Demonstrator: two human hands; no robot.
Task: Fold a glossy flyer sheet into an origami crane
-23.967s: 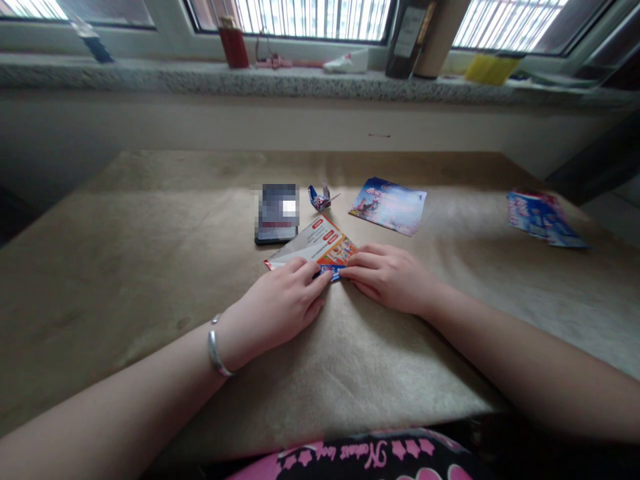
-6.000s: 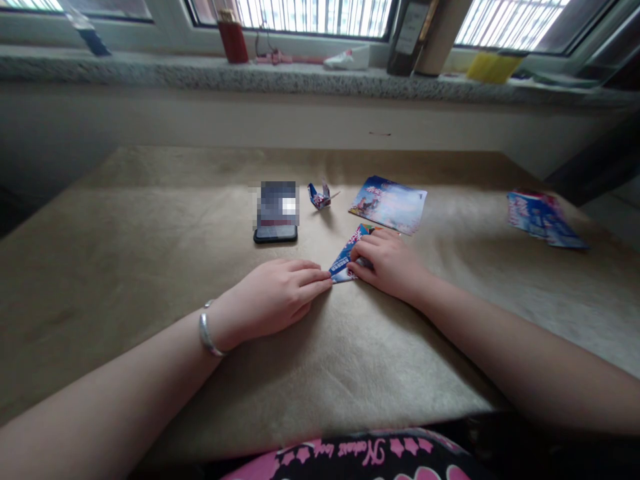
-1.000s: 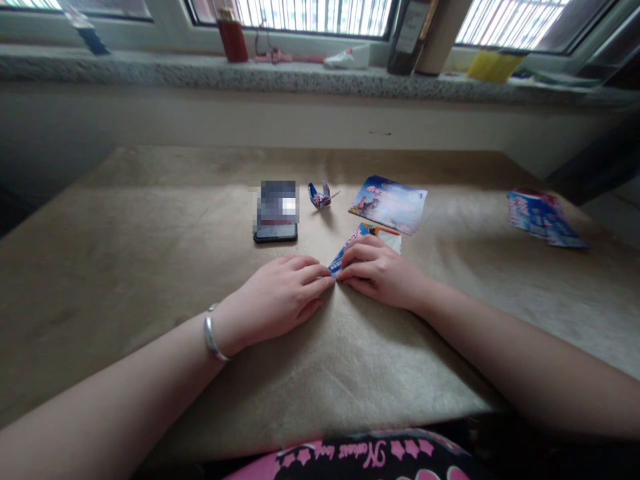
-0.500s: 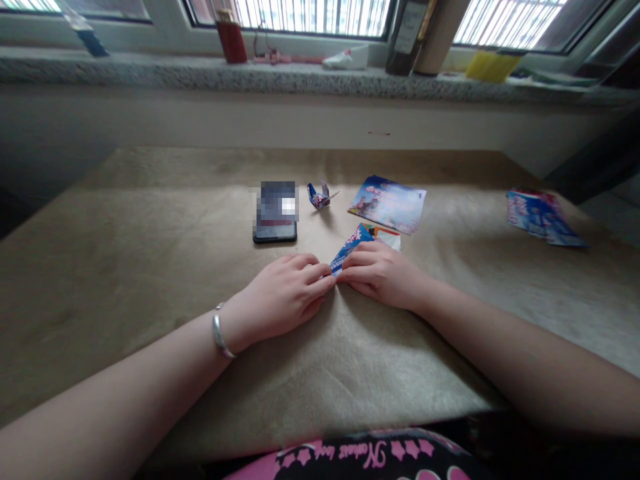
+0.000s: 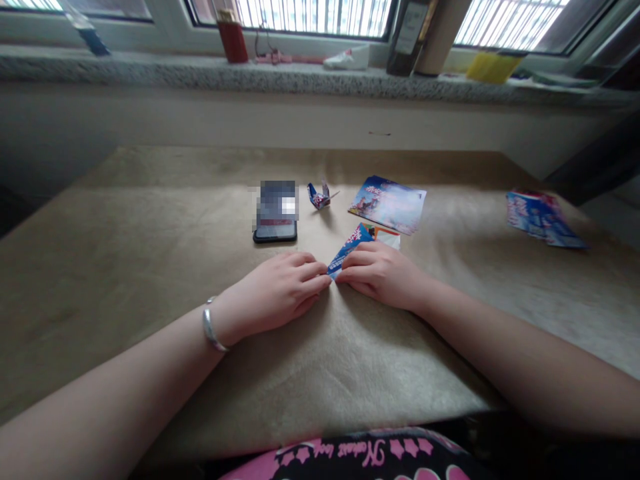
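A partly folded sheet of printed paper, blue with pink blossoms and with a white and orange part showing behind, lies flat on the table between my hands. My right hand covers its right and lower part, fingers bent and pressed down on it. At its lower left corner, the closed fingertips of my left hand hold the paper's tip. The undersides of both hands are hidden. Beyond them stands a small folded paper crane in the same print. A silver bracelet circles my left wrist.
A phone, its screen blurred, lies left of the crane. A stack of printed square sheets lies behind the folded paper. More blue printed packets or papers sit at the table's right. Behind the table runs a stone windowsill with several items.
My left hand has slid slightly left, baring a little more of the paper's lower left corner. The right hand and the paper stay nearly in place.
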